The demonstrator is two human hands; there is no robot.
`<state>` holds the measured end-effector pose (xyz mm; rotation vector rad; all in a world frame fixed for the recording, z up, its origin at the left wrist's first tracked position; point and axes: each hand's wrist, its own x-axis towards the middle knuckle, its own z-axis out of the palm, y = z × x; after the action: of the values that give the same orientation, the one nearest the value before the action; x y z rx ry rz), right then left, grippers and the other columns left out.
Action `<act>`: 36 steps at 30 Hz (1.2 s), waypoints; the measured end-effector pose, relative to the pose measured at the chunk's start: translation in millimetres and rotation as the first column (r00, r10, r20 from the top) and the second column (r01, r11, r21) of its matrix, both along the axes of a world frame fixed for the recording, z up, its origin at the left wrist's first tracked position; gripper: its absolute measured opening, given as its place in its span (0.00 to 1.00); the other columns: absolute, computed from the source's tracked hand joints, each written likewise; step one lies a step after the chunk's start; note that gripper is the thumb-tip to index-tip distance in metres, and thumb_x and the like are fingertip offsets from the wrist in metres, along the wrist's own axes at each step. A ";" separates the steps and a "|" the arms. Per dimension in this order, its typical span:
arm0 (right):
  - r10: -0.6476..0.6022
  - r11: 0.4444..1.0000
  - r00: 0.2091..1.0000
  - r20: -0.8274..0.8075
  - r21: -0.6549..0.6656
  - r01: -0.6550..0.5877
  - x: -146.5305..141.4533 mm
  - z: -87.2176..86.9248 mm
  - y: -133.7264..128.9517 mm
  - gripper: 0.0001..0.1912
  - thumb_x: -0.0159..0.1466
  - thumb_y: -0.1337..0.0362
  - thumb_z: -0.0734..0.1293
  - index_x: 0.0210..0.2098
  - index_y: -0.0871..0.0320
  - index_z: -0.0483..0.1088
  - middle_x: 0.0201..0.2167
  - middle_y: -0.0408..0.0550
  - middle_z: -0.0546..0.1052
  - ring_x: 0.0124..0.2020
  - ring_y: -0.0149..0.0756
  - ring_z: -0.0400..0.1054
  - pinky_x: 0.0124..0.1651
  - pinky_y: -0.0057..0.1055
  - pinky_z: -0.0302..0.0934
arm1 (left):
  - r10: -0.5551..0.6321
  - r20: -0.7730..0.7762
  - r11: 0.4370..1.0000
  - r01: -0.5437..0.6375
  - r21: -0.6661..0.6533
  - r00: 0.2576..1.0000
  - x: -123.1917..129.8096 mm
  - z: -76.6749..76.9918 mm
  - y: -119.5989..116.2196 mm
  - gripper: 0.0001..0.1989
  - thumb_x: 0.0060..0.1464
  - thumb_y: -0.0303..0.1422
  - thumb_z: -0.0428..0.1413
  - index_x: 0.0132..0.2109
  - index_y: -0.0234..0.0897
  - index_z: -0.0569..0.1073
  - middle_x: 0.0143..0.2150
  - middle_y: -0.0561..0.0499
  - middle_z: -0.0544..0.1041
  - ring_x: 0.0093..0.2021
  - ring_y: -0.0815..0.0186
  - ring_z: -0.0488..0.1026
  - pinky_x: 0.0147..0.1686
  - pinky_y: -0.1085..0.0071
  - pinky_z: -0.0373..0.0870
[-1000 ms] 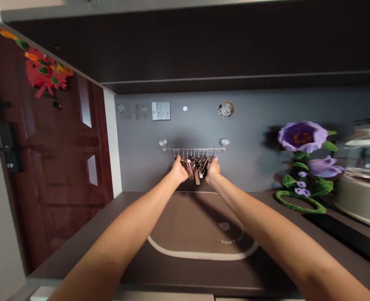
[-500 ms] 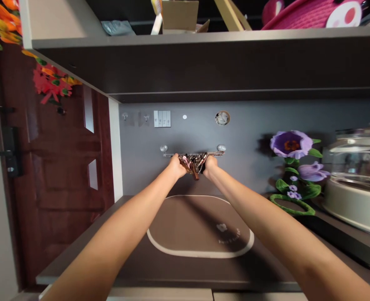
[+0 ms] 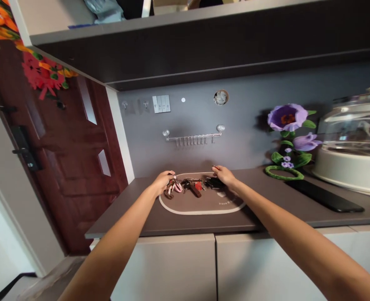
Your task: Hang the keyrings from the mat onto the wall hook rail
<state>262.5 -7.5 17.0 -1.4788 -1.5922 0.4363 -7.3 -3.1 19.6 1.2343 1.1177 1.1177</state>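
Note:
Several keys (image 3: 195,189) with metal rings, a brown strap and a red tag spread across an oval brown mat (image 3: 188,208) on the counter. My left hand (image 3: 163,183) is closed at the left end of the bunch, its fingers on keys with pink and brown fobs (image 3: 174,187). At the other end, my right hand (image 3: 225,175) has its fingers curled above dark keys or fobs (image 3: 215,182), partly hidden under the palm. On the wall behind is a clear hook rail (image 3: 194,137) on two suction cups, its small hooks bare.
A purple flower ornament (image 3: 287,118), a black phone-like slab (image 3: 325,196) and a clear-lidded white appliance (image 3: 349,163) stand or lie on the right. An overhanging shelf (image 3: 185,54) is above; a dark red door (image 3: 75,167) is at left.
Both hands came down from the wall rail to the mat and moved apart, bringing the keys. The keys, bunched before, are now spread out, and the view has tilted downward.

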 end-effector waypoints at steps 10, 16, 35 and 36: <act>-0.082 0.995 0.970 0.230 -0.033 0.092 11.6 -4.9 -24.6 0.19 0.54 0.66 0.59 0.45 0.60 0.67 0.45 0.52 0.71 0.47 0.40 0.64 0.50 0.32 0.55 | 0.075 -0.259 0.934 0.023 0.355 0.963 -14.9 -10.8 -16.2 0.12 0.42 0.38 0.54 0.28 0.34 0.76 0.42 0.43 0.75 0.52 0.56 0.63 0.50 0.66 0.55; 0.096 0.978 0.954 0.283 0.154 -0.144 -13.4 8.3 -51.9 0.16 0.54 0.68 0.59 0.41 0.59 0.69 0.47 0.51 0.69 0.49 0.36 0.61 0.53 0.31 0.51 | 0.079 -0.140 0.906 -0.013 0.422 0.987 -16.4 2.1 -25.8 0.13 0.40 0.38 0.56 0.33 0.34 0.75 0.45 0.44 0.73 0.49 0.59 0.65 0.47 0.67 0.58; 0.443 0.653 0.538 -0.717 -0.153 -0.742 -63.7 -0.5 -77.5 0.33 0.52 0.35 0.40 0.09 0.56 0.43 0.07 0.38 0.46 0.10 0.22 0.39 0.14 0.22 0.38 | -0.397 0.328 0.914 0.402 0.055 0.857 -11.9 -13.7 -60.4 0.30 0.43 0.60 0.37 0.14 0.38 0.45 0.09 0.57 0.45 0.11 0.77 0.44 0.13 0.76 0.42; 0.448 0.648 0.528 -0.721 -0.145 -0.748 -63.9 -0.4 -77.9 0.33 0.52 0.35 0.40 0.09 0.56 0.43 0.07 0.37 0.46 0.10 0.22 0.39 0.14 0.23 0.38 | -0.401 0.328 0.913 0.404 0.060 0.855 -11.8 -14.3 -59.7 0.30 0.43 0.60 0.37 0.14 0.38 0.45 0.08 0.57 0.45 0.11 0.77 0.44 0.13 0.76 0.42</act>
<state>198.6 -85.5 16.6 -0.8084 -1.4363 1.6490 -19.0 -62.8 5.3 1.1488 0.5694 0.9479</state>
